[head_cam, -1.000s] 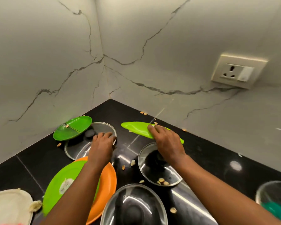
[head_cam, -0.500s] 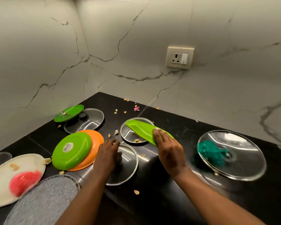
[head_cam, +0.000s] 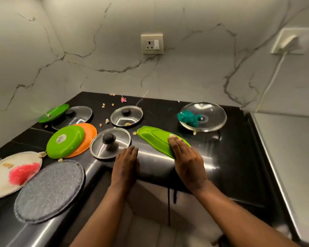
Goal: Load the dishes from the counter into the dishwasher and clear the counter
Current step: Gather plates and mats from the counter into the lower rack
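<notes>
A long green plate [head_cam: 157, 139] is tilted above the black counter [head_cam: 235, 157], and my right hand [head_cam: 187, 163] holds its near end with the fingers laid on top. My left hand [head_cam: 126, 163] lies flat with straight fingers at the counter's front edge, holding nothing, just beside a glass lid with a black knob [head_cam: 110, 143]. A second knobbed lid [head_cam: 126, 115] sits behind it. To the left, an upturned green plate [head_cam: 65, 141] lies on an orange plate [head_cam: 90, 134].
Another green plate [head_cam: 53, 113] leans on a glass lid [head_cam: 80, 114] at the back left. A white plate with pink residue [head_cam: 0, 175] and a grey round plate [head_cam: 48, 189] lie at the near left. A glass lid with teal scrubber [head_cam: 209, 116] lies right. Crumbs are scattered.
My right hand has carried the green plate from the back corner toward the front of the counter. My left hand came off the lids and now lies at the counter edge. The view pulled back.
</notes>
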A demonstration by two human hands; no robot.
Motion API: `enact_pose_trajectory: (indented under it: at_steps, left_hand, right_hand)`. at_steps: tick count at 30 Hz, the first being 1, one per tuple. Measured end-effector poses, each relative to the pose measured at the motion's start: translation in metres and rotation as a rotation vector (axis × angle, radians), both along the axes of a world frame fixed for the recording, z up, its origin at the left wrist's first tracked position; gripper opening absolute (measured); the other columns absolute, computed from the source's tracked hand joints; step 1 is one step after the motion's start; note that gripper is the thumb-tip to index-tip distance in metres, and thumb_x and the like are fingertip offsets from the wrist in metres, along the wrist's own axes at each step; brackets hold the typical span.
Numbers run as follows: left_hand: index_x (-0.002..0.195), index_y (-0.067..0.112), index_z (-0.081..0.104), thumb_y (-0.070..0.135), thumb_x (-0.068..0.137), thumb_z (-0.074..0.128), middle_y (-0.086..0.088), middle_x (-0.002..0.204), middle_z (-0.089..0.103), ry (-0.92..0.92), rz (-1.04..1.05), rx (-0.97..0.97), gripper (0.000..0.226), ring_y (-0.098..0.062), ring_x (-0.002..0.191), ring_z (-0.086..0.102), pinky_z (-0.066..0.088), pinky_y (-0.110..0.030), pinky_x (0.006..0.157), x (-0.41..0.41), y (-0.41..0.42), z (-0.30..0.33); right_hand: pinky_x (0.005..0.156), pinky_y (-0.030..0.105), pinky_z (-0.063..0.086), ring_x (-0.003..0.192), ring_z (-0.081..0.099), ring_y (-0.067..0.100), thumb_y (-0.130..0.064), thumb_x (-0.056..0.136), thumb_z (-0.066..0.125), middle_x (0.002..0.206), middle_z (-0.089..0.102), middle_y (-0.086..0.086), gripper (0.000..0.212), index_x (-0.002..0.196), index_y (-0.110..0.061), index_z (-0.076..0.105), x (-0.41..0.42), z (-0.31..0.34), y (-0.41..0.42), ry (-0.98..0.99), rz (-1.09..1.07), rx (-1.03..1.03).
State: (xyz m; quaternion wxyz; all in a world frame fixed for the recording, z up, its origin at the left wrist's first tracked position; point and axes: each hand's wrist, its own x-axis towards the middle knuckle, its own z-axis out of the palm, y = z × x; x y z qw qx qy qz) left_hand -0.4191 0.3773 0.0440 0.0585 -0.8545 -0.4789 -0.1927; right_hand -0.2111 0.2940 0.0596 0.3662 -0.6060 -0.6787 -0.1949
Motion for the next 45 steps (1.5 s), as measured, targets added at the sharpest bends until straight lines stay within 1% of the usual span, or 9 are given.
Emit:
enact_pose_trajectory:
  at_steps: [5,10,16,19,24,27,31,42,45]
  left_hand:
    - [0.108,0.010,0.064,0.018,0.077,0.061,-0.009,0.112,0.063,0.010,-0.050,-0.047,0.032,-0.030,0.099,0.058,0.047,-0.039,0.084,-0.016,-0.115,-0.027]
    - [0.112,0.011,0.063,0.018,0.082,0.067,-0.007,0.116,0.060,0.099,-0.088,-0.178,0.032,-0.029,0.102,0.058,0.047,-0.040,0.089,-0.036,-0.218,-0.055]
    - [0.122,0.012,0.056,0.018,0.092,0.049,-0.008,0.126,0.053,0.250,-0.156,-0.360,0.032,-0.030,0.113,0.049,0.038,-0.037,0.093,-0.007,-0.320,-0.083]
    - [0.121,0.010,0.056,0.020,0.092,0.051,-0.010,0.125,0.053,0.266,-0.239,-0.440,0.031,-0.031,0.115,0.047,0.036,-0.037,0.094,0.028,-0.368,-0.096]
    - [0.128,0.011,0.052,0.025,0.094,0.051,-0.009,0.130,0.051,0.325,-0.407,-0.518,0.036,-0.029,0.119,0.046,0.036,-0.036,0.097,0.083,-0.434,-0.119]
    - [0.131,0.011,0.049,0.024,0.094,0.051,-0.009,0.133,0.050,0.384,-0.454,-0.587,0.039,-0.028,0.120,0.047,0.038,-0.036,0.098,0.112,-0.469,-0.136]
    - [0.132,0.010,0.046,0.024,0.094,0.050,-0.011,0.135,0.048,0.477,-0.492,-0.657,0.040,-0.029,0.122,0.045,0.038,-0.038,0.100,0.153,-0.514,-0.159]
    - [0.139,0.008,0.040,0.026,0.095,0.052,-0.013,0.140,0.044,0.493,-0.394,-0.848,0.049,-0.029,0.128,0.041,0.035,-0.038,0.105,0.263,-0.578,-0.246]
    - [0.141,0.008,0.038,0.024,0.095,0.052,-0.013,0.141,0.043,0.514,-0.399,-0.864,0.051,-0.029,0.128,0.042,0.036,-0.039,0.105,0.285,-0.572,-0.290]
  right_hand:
    - [0.098,0.039,0.048,0.118,0.059,0.030,-0.004,0.080,0.043,0.134,0.058,0.014,0.055,0.135,-0.009,0.046,-0.026,-0.023,-0.124,0.048,-0.060,-0.049]
    - [0.077,0.037,0.056,0.106,0.066,0.028,-0.005,0.079,0.054,0.127,0.063,0.011,0.056,0.134,-0.013,0.045,-0.056,-0.061,-0.253,0.161,-0.201,-0.145]
    - [0.039,0.029,0.044,0.061,0.067,0.027,-0.016,0.068,0.072,0.090,0.071,0.009,0.054,0.121,-0.009,0.059,-0.056,-0.094,-0.397,0.142,-0.460,-0.385]
    - [0.033,0.028,0.036,0.044,0.058,0.027,-0.023,0.073,0.052,0.066,0.065,0.007,0.044,0.116,-0.012,0.053,-0.045,-0.101,-0.461,0.144,-0.585,-0.502]
    - [0.038,0.034,0.040,0.045,0.057,0.036,-0.009,0.074,0.071,0.058,0.060,0.011,0.055,0.117,-0.015,0.039,-0.023,-0.129,-0.550,0.402,-0.743,-0.749]
    - [0.053,0.039,0.041,0.065,0.062,0.040,-0.014,0.090,0.054,0.076,0.066,0.015,0.042,0.124,-0.017,0.030,-0.001,-0.140,-0.596,0.506,-0.820,-0.875]
    - [0.059,0.034,0.034,0.077,0.063,0.039,-0.014,0.093,0.048,0.088,0.067,0.015,0.034,0.125,-0.014,0.037,0.038,-0.151,-0.642,0.672,-0.921,-0.842]
    - [0.060,0.035,0.043,0.075,0.064,0.038,-0.009,0.094,0.052,0.078,0.059,0.012,0.031,0.122,-0.006,0.038,0.193,-0.213,-0.657,0.746,-0.884,-0.776]
    - [0.067,0.046,0.053,0.078,0.064,0.038,-0.006,0.094,0.049,0.086,0.063,0.016,0.034,0.125,-0.007,0.035,0.231,-0.247,-0.631,0.731,-0.871,-0.796]
